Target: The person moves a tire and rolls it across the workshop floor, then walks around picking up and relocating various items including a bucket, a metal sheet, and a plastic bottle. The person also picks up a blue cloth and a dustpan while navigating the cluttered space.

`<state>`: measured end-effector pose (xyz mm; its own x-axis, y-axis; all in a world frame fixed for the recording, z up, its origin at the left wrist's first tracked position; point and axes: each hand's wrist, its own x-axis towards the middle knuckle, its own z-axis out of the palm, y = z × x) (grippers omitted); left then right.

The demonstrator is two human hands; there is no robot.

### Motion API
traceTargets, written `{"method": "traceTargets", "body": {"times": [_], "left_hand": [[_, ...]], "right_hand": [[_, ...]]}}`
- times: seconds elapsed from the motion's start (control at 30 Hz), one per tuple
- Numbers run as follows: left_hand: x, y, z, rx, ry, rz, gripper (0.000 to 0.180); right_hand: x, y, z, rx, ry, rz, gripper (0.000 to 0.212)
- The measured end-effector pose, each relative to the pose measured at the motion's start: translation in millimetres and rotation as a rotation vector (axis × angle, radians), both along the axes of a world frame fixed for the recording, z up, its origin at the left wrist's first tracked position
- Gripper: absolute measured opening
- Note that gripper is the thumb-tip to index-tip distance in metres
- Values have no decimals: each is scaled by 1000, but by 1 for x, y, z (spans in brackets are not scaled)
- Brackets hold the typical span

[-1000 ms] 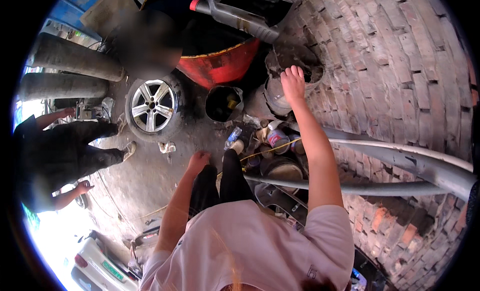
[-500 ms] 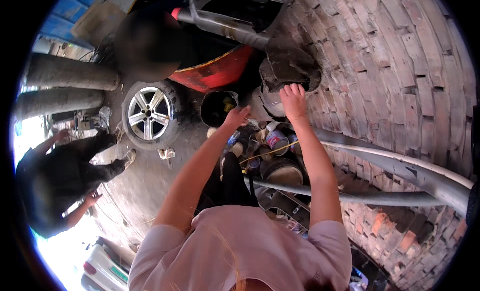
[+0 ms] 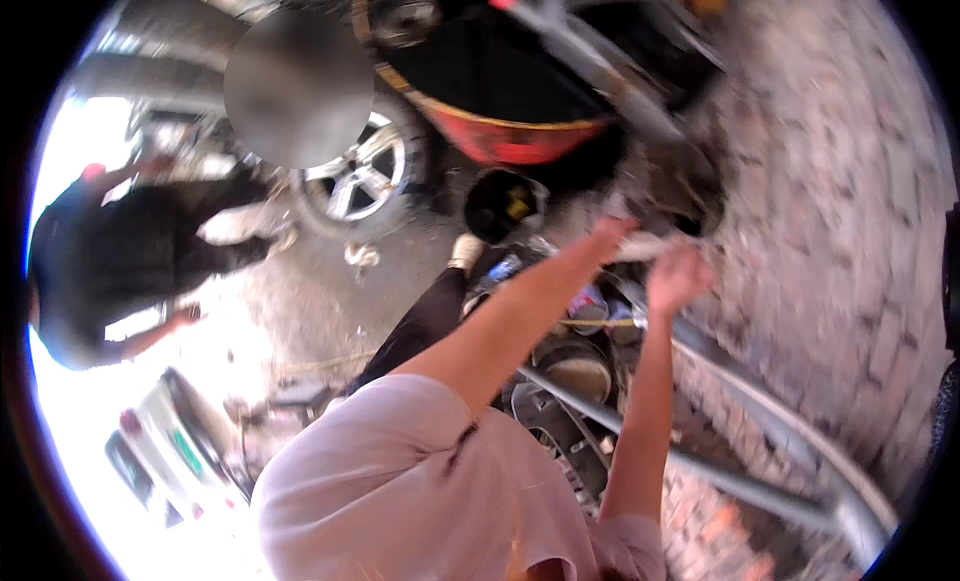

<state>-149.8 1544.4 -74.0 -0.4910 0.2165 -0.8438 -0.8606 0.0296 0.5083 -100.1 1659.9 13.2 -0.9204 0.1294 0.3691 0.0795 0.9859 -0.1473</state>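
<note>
**Container (image 3: 672, 189), dark and ragged, just beyond two blurred hands**

From my end I see the container at the far right, close by the brick wall (image 3: 840, 241), with a dark opening on its near side. I have the left hand (image 3: 610, 236) at its near left, fingers bent and bunched together. The right hand (image 3: 682, 279) is nearer and a little to the right, its fingers loosely curled and partly open. A pale form (image 3: 640, 247) spans the space between the hands; blur keeps me from telling whether it belongs to the container, or whether either hand grips it.

Left of the hands I make out a dark bucket (image 3: 541, 213) with something yellow inside, and farther off a red drum (image 3: 515, 141) with a yellow rim. A dark bar (image 3: 620, 86) with a red end slants toward the container. Well to the left lies a wheel (image 3: 355, 186) with pale spokes. Nearer to me, a labelled can (image 3: 588, 307) and a round pot (image 3: 575, 375) sit among clutter, and a grey pipe (image 3: 760, 406) runs off at the near right. At the left I see a co-worker (image 3: 130, 246) in dark clothes, with a white car (image 3: 165, 436) nearer.
</note>
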Motion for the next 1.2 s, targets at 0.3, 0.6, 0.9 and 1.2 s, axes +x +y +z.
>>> {"method": "traceTargets", "body": {"times": [0.3, 0.6, 0.9, 1.2], "left_hand": [[17, 7, 3, 177, -144, 184, 48], [4, 25, -14, 390, -252, 459, 20], [27, 28, 16, 342, -316, 484, 19], [52, 54, 109, 290, -347, 705, 21]], "right_hand": [[-22, 73, -95, -1500, -558, -741, 22], [-43, 46, -103, -1710, -260, -806, 43], [-49, 60, -139, -1517, -118, -887, 23], [-7, 158, -145, -2286, -738, -240, 27]]}}
